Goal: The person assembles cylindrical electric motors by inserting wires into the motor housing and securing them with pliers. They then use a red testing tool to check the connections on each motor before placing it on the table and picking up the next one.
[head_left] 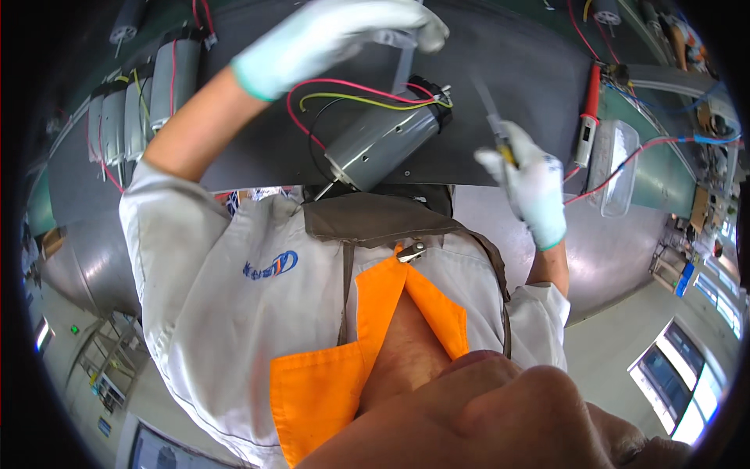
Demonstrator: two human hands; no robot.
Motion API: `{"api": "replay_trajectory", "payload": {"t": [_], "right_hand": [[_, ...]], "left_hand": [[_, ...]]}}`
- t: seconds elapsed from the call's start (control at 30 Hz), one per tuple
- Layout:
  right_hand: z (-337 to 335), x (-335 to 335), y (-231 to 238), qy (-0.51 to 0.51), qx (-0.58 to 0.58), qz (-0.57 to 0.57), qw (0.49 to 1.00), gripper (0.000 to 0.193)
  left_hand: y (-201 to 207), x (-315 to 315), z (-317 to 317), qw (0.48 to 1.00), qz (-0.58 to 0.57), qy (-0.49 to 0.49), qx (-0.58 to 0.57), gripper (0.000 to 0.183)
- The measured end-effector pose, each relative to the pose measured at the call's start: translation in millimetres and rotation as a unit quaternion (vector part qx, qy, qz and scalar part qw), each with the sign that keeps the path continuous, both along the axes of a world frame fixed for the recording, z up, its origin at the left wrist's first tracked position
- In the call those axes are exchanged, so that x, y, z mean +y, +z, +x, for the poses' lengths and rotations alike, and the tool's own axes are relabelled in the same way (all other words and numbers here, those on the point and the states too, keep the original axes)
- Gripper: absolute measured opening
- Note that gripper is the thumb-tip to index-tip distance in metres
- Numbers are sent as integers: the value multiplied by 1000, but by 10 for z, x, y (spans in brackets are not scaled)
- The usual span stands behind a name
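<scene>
A grey cylindrical motor (383, 146) lies tilted on the dark work surface in front of me, its shaft toward me and its black end cap away. Red, yellow-green and black wires loop from that cap. Above the cap, my gloved left hand (391, 30) is closed on a flat, translucent grey strip (405, 66), whose lower end reaches toward the cap. To the right of the motor, my gloved right hand (525, 176) grips a screwdriver (497, 125) with a partly yellow handle. Its thin shaft points away from me and is blurred at the tip.
Several similar motors (162, 82) stand at the left. On the right are a red and grey handheld tool (590, 109) and a clear plastic box (616, 168), with a red-and-blue cable (652, 144) crossing it. The work surface (250, 148) has its edge close to my body.
</scene>
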State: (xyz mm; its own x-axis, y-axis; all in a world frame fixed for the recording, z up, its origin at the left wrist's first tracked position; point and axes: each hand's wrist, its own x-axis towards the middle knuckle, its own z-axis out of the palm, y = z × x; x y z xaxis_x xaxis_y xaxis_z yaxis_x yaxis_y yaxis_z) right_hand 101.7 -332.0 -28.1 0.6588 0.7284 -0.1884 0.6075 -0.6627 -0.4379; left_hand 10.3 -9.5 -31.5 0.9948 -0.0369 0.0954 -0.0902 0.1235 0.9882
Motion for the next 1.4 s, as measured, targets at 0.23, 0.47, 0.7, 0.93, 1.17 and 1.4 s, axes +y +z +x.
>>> {"api": "replay_trajectory", "payload": {"t": [0.23,0.47,0.7,0.93,1.17,1.4], "right_hand": [[381,-387,-342,-39,-45,-31,998,51],[-150,530,-369,-135,651,62,744,60],[700,1468,-776,-110,460,375,797,46],[1236,627,-353,-151,198,502,829,47],[3241,-1551,-675,-342,202,685,611,26],[1539,76,-68,-192,121,278,933,25]], "left_hand": [[335,451,-1353,940,295,-169,-22,43],[-439,-585,-872,824,514,145,-190,73],[-682,-172,434,783,429,447,-67,50],[-725,824,595,942,-92,305,107,42],[-744,-152,-29,967,-136,179,122,43],[-540,-561,-166,942,-294,6,162,42]]}}
